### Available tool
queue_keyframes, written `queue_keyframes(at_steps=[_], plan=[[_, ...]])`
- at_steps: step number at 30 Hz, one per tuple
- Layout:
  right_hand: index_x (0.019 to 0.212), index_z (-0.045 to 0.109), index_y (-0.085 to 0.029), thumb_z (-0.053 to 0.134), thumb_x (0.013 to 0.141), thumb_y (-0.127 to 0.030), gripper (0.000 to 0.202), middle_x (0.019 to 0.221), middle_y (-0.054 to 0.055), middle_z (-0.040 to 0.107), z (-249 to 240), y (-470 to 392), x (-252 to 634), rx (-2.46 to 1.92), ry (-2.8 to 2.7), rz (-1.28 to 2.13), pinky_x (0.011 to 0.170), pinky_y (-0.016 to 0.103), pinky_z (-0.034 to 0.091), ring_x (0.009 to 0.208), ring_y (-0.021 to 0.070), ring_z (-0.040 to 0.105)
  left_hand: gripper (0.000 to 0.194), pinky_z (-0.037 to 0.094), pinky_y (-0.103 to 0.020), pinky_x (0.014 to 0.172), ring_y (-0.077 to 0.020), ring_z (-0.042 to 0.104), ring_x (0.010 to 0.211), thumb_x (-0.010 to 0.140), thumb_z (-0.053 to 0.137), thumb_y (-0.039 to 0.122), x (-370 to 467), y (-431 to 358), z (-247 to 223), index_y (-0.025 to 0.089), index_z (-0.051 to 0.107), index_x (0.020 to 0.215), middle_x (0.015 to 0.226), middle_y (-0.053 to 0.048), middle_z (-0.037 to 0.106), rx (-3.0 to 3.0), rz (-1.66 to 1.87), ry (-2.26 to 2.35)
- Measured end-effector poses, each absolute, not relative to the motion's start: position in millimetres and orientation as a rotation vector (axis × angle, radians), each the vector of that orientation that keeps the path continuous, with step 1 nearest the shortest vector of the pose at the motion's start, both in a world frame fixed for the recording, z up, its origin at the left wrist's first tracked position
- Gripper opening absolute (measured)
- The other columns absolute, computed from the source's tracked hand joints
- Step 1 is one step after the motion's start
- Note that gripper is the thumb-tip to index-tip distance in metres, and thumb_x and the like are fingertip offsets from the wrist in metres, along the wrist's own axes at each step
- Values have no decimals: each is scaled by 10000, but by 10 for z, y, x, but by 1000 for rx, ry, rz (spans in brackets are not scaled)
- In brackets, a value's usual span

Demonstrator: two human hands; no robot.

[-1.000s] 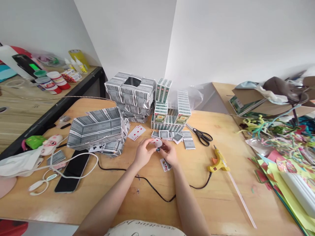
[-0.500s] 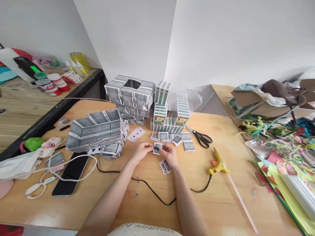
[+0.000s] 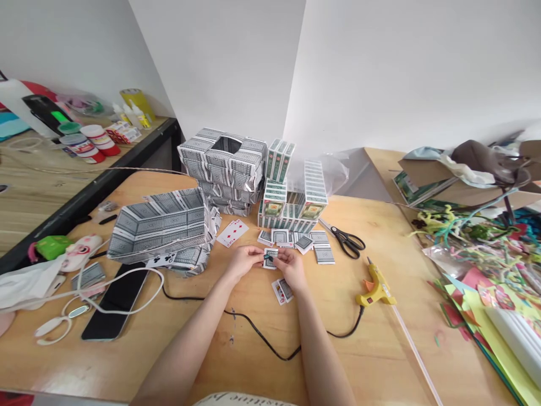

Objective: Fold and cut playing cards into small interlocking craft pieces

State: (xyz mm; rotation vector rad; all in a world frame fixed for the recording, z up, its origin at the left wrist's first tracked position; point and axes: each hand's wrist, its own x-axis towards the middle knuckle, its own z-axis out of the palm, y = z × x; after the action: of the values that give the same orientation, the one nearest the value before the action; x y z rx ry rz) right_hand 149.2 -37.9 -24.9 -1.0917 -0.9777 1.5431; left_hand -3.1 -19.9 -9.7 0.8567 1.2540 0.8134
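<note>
Between my two hands is a playing card (image 3: 270,264), patterned back up, close above the table. My left hand (image 3: 244,263) pinches its left side, and my right hand (image 3: 291,268) grips its right side. Dark nails hide part of the card. Just beyond my fingers lie several loose cards (image 3: 279,235), mostly backs up. Below my right hand rest a few more cards (image 3: 280,292), one of them face up. A red diamond card (image 3: 232,232) lies face up beyond my left hand.
Boxes made of cards (image 3: 224,163) are stacked at the back, beside card packs (image 3: 313,192). An open card tray (image 3: 164,223) stands left, near a phone (image 3: 116,304). Scissors (image 3: 349,242) and a yellow glue gun (image 3: 374,287) lie right; its black cord (image 3: 262,338) crosses under my arms.
The view has shifted slightly. Both hands keep hold of the card in nearly the same place, with only small finger movement.
</note>
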Motion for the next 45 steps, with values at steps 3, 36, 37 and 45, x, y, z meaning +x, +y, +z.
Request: queue_keyframes(at_steps=[3,36,37,45], plan=[[853,614,-158,707,612,-300,294,784,56,691,-240,-379,1494,-1093,-968,1546,668,319,499,701,205,649,160,487,-269,651,-115,596,583,576,709,189,-41,-192,-78,119,646,706,627,-9,648,863,789,1238],[787,622,-159,720,580,-324,282,718,52,686,-222,-376,1495,-1136,-937,1565,599,312,492,618,194,631,172,467,-254,623,-125,586,590,546,700,201,-44,-242,-27,117,649,686,652,-31,661,929,837,1248],[788,622,-159,721,578,-328,287,721,55,686,-223,-377,1494,-1139,-941,1563,601,315,493,620,196,631,172,466,-254,623,-124,586,589,546,699,199,-45,-241,-32,117,649,689,653,-31,661,933,834,1249],[769,617,-156,708,601,-271,223,709,42,686,-225,-380,1498,-1108,-922,1569,585,288,482,588,168,621,159,452,-242,626,-111,577,580,556,688,179,-57,-238,-35,117,647,697,637,-20,650,945,816,1235]])
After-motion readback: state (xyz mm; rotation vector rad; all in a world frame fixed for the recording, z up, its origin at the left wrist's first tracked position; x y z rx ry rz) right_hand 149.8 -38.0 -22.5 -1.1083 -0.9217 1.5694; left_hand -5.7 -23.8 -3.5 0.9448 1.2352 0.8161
